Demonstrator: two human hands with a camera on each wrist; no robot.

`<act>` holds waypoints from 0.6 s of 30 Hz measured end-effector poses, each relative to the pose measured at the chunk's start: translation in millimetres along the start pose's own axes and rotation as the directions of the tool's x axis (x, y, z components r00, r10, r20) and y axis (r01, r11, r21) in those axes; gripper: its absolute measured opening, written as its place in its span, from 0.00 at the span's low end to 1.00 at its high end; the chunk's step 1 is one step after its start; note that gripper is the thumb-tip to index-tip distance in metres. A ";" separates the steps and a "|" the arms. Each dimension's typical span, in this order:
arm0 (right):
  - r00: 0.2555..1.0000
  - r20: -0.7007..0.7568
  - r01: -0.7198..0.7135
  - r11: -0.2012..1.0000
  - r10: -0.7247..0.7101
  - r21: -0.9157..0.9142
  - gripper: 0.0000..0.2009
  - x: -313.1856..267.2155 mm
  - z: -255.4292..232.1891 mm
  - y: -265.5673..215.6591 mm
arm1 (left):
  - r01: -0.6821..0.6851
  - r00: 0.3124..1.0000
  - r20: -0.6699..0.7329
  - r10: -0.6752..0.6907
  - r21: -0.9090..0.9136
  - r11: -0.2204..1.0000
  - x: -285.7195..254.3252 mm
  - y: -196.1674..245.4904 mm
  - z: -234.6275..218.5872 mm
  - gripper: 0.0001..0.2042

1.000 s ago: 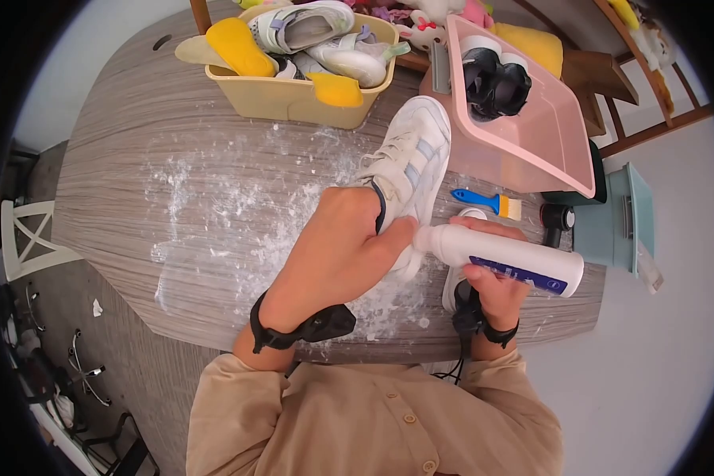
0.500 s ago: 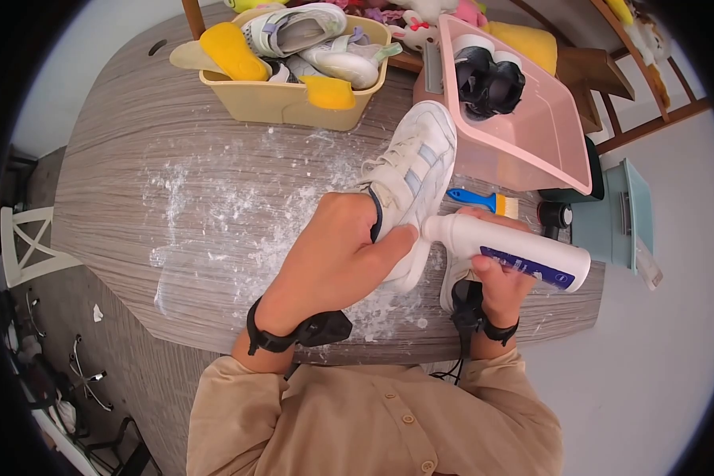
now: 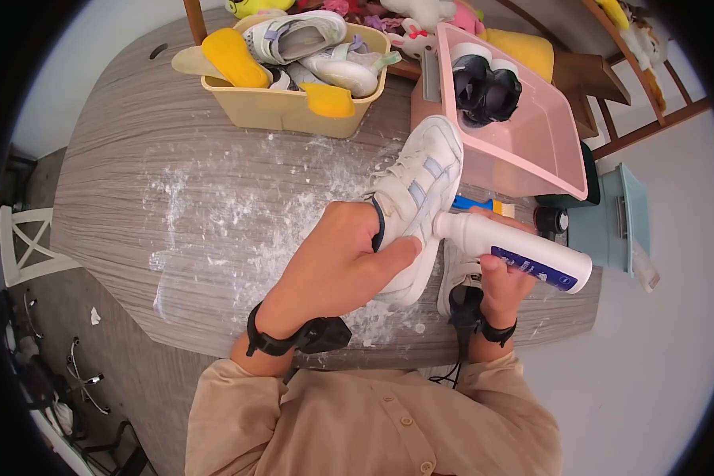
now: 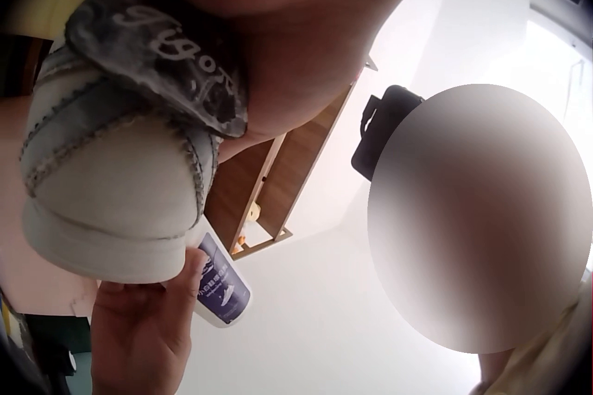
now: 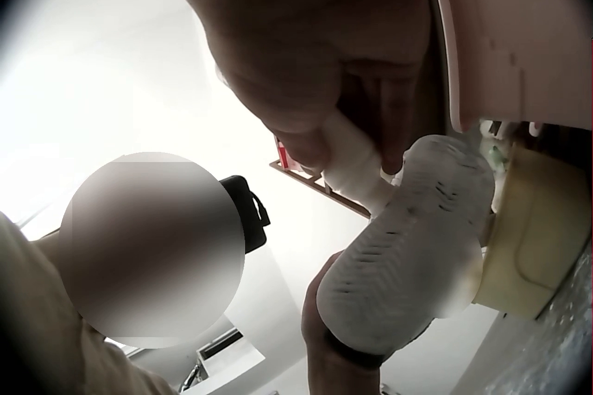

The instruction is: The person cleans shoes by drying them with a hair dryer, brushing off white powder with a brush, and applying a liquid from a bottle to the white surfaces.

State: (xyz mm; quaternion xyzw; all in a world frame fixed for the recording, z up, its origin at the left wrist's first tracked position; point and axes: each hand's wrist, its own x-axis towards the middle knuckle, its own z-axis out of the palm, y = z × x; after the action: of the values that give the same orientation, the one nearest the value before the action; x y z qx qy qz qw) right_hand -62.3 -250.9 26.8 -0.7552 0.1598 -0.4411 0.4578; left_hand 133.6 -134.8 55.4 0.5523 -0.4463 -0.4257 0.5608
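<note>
My left hand (image 3: 345,258) grips a white sneaker (image 3: 422,174) by its heel opening and holds it up over the table, toe pointing away from me. Pale blue-grey stripes run along its side. Its heel (image 4: 116,173) faces the left wrist view, and the patterned sole (image 5: 408,251) shows in the right wrist view. In my right hand (image 3: 504,293) lies a white bottle (image 3: 523,252) with a dark blue label, tilted on its side, its narrow tip right at the sneaker's sole edge. Under that hand stands another white shoe (image 3: 453,278), partly hidden.
A cream bin (image 3: 285,111) of shoes and yellow pieces stands at the back. Right of it is a pink bin (image 3: 559,151) holding black-and-white shoes. A blue-handled brush (image 3: 470,203), a black device (image 3: 550,220) and a teal bin (image 3: 611,222) sit rightward. White residue (image 3: 238,214) marks the table.
The sneaker has come slightly toward me and to the right. The bottle has shifted a little right with its tip kept at the shoe's edge, and now covers part of the brush.
</note>
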 end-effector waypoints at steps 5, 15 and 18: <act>1.000 -0.006 -0.006 1.000 0.006 -0.010 0.26 -2.3 -0.5 1.9 | 0.011 1.000 0.010 -0.011 0.000 1.000 -0.1 -0.4 -0.3 0.11; 0.998 -0.052 0.016 0.997 -0.020 -0.070 0.25 2.2 1.6 -2.7 | 0.062 0.998 0.021 -0.062 0.004 0.998 -0.9 0.4 -0.5 0.11; 0.996 -0.082 0.020 0.998 -0.025 -0.052 0.24 2.7 3.2 -2.6 | 0.052 0.999 0.015 -0.051 -0.003 0.999 -0.8 -0.4 0.6 0.11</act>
State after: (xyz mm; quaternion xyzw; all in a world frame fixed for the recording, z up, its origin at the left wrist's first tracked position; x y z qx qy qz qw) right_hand -58.6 -249.5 29.8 -0.7495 0.1812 -0.4729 0.4263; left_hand 132.8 -134.2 55.0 0.5596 -0.4354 -0.4448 0.5472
